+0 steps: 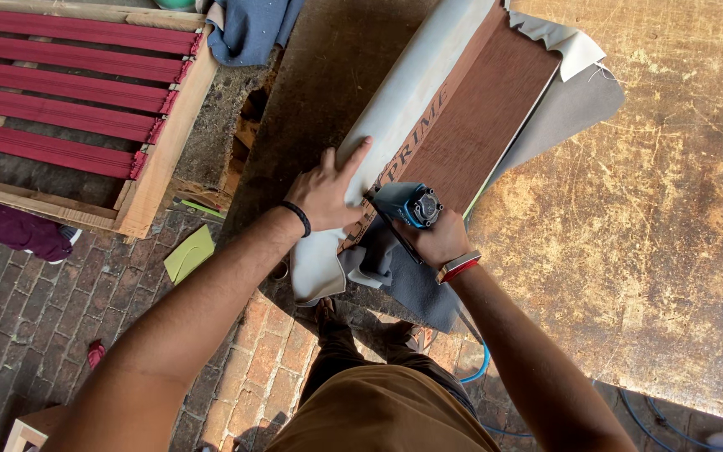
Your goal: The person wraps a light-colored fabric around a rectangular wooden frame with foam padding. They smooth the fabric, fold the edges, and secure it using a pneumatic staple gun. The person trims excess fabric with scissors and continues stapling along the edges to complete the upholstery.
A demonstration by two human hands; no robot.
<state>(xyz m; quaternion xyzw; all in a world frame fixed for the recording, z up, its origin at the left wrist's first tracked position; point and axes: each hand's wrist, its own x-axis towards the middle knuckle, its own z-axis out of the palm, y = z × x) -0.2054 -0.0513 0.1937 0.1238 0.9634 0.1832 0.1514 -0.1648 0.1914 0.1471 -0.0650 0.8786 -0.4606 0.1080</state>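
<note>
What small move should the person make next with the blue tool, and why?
Probably fire the blue tool where its nose sits, then shift it further up the board. The left hand presses the pale fabric flat over the board's edge, and the right hand grips the tool against that wrapped edge.

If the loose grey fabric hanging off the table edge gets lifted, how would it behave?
The grey fabric is probably floppy: it droops and folds over the table edge. Likely light, since it bunches beside the right hand. It would probably drag, as the left hand presses it onto the board.
</note>
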